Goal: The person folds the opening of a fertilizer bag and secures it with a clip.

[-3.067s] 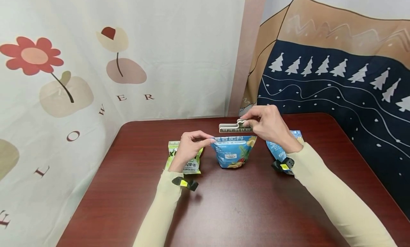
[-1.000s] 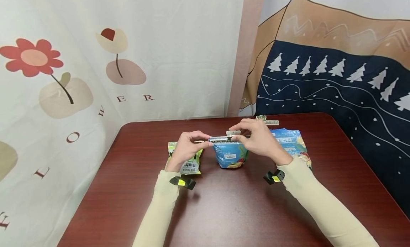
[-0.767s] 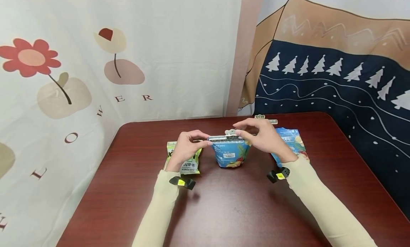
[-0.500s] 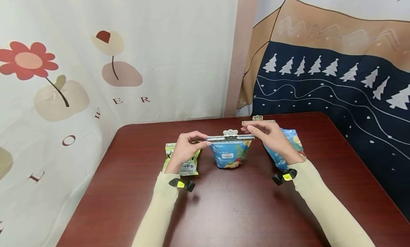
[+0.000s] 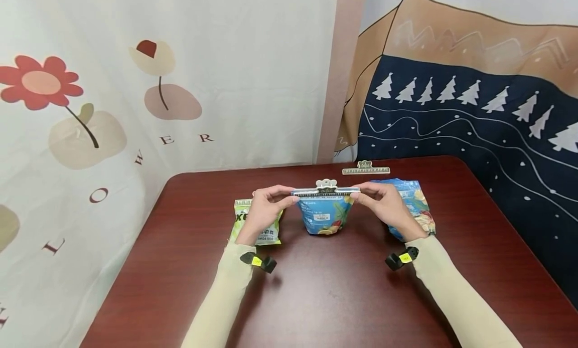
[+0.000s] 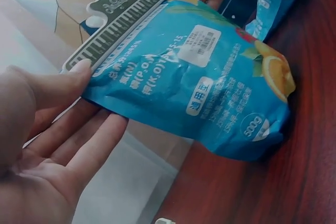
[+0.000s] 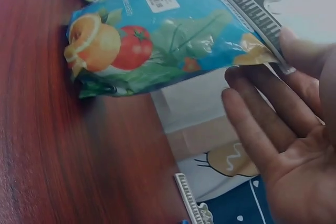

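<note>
A blue fertilizer bag (image 5: 322, 215) with fruit pictures stands upright in the head view, its folded top in a long bag clip (image 5: 326, 190) with a piano-key pattern. My left hand (image 5: 266, 210) pinches the clip's left end together with the bag's top corner. The thumb lies on the clip in the left wrist view, with the other fingers behind the bag. My right hand (image 5: 388, 206) pinches the clip's right end. In the right wrist view its thumb presses the clip's end and its lower fingers are spread loosely.
A green bag (image 5: 267, 233) lies behind my left hand, partly hidden. Another blue bag (image 5: 412, 197) lies at the right, partly covered by my right hand. A second piano-key clip (image 5: 366, 168) lies near the far edge of the dark red table (image 5: 334, 288).
The right hand brought the clip down onto the bag's top, let go of its handle, moved right, then took hold of its right end. The left hand has stayed at the left corner.
</note>
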Demonstrator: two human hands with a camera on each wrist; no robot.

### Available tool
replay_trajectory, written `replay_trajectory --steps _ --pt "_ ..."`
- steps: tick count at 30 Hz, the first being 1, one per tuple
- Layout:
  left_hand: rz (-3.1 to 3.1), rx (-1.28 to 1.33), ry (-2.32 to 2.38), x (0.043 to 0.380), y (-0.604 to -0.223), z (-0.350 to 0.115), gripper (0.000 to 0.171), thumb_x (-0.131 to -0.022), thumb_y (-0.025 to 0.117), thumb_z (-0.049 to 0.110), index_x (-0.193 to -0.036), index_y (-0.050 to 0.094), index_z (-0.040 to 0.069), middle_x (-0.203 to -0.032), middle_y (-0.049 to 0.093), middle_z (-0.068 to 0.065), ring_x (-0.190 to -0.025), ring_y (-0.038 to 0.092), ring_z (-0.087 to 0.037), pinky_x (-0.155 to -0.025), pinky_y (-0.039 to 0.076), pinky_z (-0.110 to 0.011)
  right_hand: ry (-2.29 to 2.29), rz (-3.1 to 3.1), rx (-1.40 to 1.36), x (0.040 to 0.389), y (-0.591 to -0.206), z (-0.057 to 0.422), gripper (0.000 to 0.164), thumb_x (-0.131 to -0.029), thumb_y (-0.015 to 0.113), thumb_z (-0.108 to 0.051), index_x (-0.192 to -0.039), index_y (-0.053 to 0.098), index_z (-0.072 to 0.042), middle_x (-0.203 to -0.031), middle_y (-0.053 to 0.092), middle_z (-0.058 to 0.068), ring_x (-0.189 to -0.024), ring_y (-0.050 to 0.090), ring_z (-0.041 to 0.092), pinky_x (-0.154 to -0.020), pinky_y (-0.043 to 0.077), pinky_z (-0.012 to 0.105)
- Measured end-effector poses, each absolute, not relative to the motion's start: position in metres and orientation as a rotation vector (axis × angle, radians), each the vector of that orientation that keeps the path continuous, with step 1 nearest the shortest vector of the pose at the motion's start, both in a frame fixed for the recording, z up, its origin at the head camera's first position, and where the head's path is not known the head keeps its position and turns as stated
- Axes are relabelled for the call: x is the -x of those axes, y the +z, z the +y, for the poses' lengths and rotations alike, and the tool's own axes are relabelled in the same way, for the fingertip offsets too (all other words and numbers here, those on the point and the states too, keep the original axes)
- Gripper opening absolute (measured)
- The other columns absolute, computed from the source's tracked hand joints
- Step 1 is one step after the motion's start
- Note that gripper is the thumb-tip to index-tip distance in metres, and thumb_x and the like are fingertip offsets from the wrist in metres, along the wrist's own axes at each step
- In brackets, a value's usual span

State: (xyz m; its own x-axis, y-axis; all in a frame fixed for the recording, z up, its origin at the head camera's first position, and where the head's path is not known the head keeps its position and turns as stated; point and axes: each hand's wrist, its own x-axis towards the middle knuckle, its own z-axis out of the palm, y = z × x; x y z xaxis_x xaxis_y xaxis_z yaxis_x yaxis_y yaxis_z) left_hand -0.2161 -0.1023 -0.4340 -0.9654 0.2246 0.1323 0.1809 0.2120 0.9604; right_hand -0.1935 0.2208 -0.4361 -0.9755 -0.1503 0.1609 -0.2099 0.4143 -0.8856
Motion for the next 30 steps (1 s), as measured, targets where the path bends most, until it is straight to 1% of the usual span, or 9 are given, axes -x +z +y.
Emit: replay_trajectory --steps 4,7,10,12,17,20,23,27,30 --pt "2.458 -0.393 1.937 0.216 -0.436 -0.100 0.018 -0.087 0.084 0.021 -0.104 0.082 0.014 -0.104 0.080 -0.007 -0.088 0.078 -0.026 -0.089 0.058 -0.057 1.623 -2.529 -0.320 0.192 -0.437 0.218 0.030 -0.095 0.075 -0.030 -0.117 0.077 -0.009 -0.099 0.079 0.012 -0.085 0.069 0.012 -0.073 0.057 0.027" --pt "2.446 -0.388 1.980 0.215 -0.436 -0.099 0.015 -0.087 0.083 0.017 -0.100 0.082 0.010 -0.097 0.080 -0.010 -0.089 0.076 -0.041 -0.087 0.059 -0.056 1.667 -2.487 -0.319 0.191 -0.437 0.215 0.029 -0.095 0.076 -0.025 -0.115 0.077 -0.005 -0.098 0.079 0.015 -0.084 0.073 0.013 -0.074 0.058 0.025" --pt "2.389 -0.376 2.030 0.215 -0.436 -0.100 0.014 -0.087 0.082 0.011 -0.100 0.082 0.005 -0.093 0.079 -0.013 -0.090 0.075 -0.045 -0.086 0.059 -0.055 1.743 -2.458 -0.314 0.190 -0.437 0.214 0.030 -0.095 0.075 -0.022 -0.117 0.076 -0.001 -0.101 0.078 0.018 -0.085 0.077 0.014 -0.077 0.059 0.020" --pt "2.342 -0.356 2.050 0.215 -0.435 -0.102 0.015 -0.087 0.081 0.008 -0.101 0.081 0.002 -0.092 0.079 -0.012 -0.087 0.077 -0.037 -0.086 0.059 -0.054 1.783 -2.446 -0.311 0.190 -0.437 0.213 0.031 -0.095 0.075 -0.020 -0.118 0.075 0.000 -0.105 0.078 0.020 -0.086 0.078 0.015 -0.079 0.059 0.019" --pt "2.225 -0.315 2.093 0.217 -0.434 -0.106 0.018 -0.086 0.081 0.002 -0.102 0.078 -0.007 -0.089 0.079 -0.007 -0.077 0.078 -0.017 -0.084 0.061 -0.048 1.812 -2.440 -0.317 0.191 -0.439 0.211 0.032 -0.095 0.074 -0.020 -0.120 0.075 0.000 -0.110 0.076 0.024 -0.085 0.076 0.005 -0.080 0.059 0.019" --pt "2.165 -0.304 2.119 0.218 -0.434 -0.106 0.020 -0.084 0.081 -0.001 -0.102 0.077 -0.010 -0.087 0.079 -0.007 -0.074 0.078 -0.015 -0.081 0.063 -0.044 1.844 -2.412 -0.337 0.191 -0.441 0.209 0.033 -0.096 0.073 -0.018 -0.121 0.073 0.003 -0.110 0.075 0.027 -0.084 0.075 0.002 -0.080 0.059 0.020" --pt "2.153 -0.299 2.119 0.218 -0.434 -0.105 0.022 -0.084 0.082 0.000 -0.102 0.077 -0.010 -0.085 0.078 -0.004 -0.073 0.078 -0.016 -0.078 0.063 -0.040 1.868 -2.374 -0.347 0.192 -0.443 0.209 0.032 -0.096 0.073 -0.015 -0.121 0.073 0.005 -0.110 0.074 0.029 -0.083 0.075 0.002 -0.079 0.060 0.021" --pt "2.184 -0.287 2.116 0.217 -0.433 -0.104 0.020 -0.084 0.083 0.002 -0.100 0.077 -0.008 -0.082 0.078 0.000 -0.072 0.078 -0.017 -0.076 0.064 -0.035 1.842 -2.352 -0.338 0.191 -0.443 0.207 0.029 -0.095 0.074 -0.014 -0.118 0.074 0.004 -0.106 0.075 0.027 -0.081 0.075 0.001 -0.077 0.060 0.021" --pt "2.192 -0.269 2.124 0.216 -0.431 -0.102 0.019 -0.085 0.082 0.003 -0.100 0.077 -0.007 -0.082 0.078 0.001 -0.072 0.078 -0.017 -0.076 0.064 -0.037 1.832 -2.358 -0.325 0.191 -0.441 0.207 0.029 -0.095 0.074 -0.015 -0.117 0.075 0.004 -0.104 0.076 0.023 -0.080 0.075 0.002 -0.078 0.061 0.023"
